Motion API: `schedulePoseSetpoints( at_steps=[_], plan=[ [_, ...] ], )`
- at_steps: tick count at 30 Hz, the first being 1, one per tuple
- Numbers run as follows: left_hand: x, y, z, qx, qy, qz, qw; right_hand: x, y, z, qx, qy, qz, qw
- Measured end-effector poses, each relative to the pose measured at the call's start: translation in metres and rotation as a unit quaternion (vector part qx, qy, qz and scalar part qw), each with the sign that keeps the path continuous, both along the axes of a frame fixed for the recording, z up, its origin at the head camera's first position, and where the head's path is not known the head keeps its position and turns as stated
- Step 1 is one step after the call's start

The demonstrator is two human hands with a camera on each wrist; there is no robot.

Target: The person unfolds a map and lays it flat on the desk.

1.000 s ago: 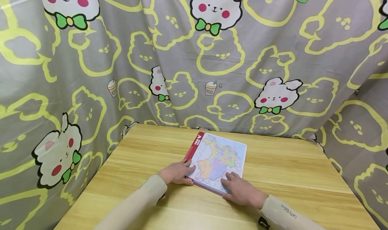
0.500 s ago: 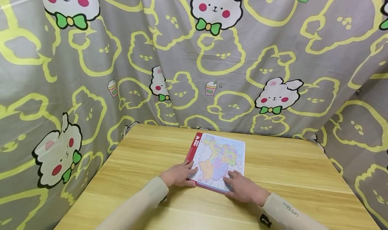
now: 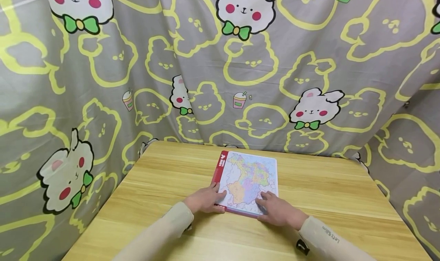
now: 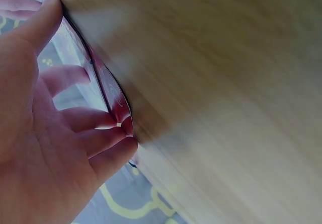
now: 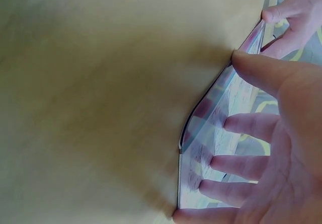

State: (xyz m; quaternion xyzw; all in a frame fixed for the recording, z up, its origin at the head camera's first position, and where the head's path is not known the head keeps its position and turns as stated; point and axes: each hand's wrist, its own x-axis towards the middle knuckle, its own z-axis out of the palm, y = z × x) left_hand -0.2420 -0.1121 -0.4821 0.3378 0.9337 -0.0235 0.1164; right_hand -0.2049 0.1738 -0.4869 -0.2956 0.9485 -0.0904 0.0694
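A flat rectangular map board [image 3: 245, 169] lies on the wooden table, printed with a pastel-coloured map and edged by a red strip with white lettering on its left side. My left hand [image 3: 206, 199] touches its near left corner, fingers over the red strip and map, thumb at the near edge. At the near right corner, my right hand [image 3: 280, 210] has fingertips on the map and its thumb by the near edge. Both wrist views show the left-hand fingers [image 4: 113, 158] and the right-hand fingers [image 5: 241, 166] spread and mostly straight against the glossy surface.
The light wooden table [image 3: 165, 169] extends around the board on all sides. A grey curtain [image 3: 206, 62] with yellow outlines and cartoon rabbits hangs behind the table and along both sides.
The map board has turned slightly counterclockwise, its far end shifting left and its near edge right. Both hands have moved slightly right with it, staying on its near corners.
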Motion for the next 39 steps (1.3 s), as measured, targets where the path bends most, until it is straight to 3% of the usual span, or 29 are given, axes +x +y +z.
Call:
schedulePoseSetpoints(
  at_steps=[13,39],
  plan=[
    [-0.002,0.011,0.001,0.0,-0.013,0.03,0.9995,-0.012,0.006,0.001,-0.006,-0.002,-0.003,1.0],
    [-0.018,0.02,0.002,0.0,-0.024,0.042,0.9988,-0.033,0.01,0.0,-0.01,-0.008,-0.013,0.9998]
  ],
)
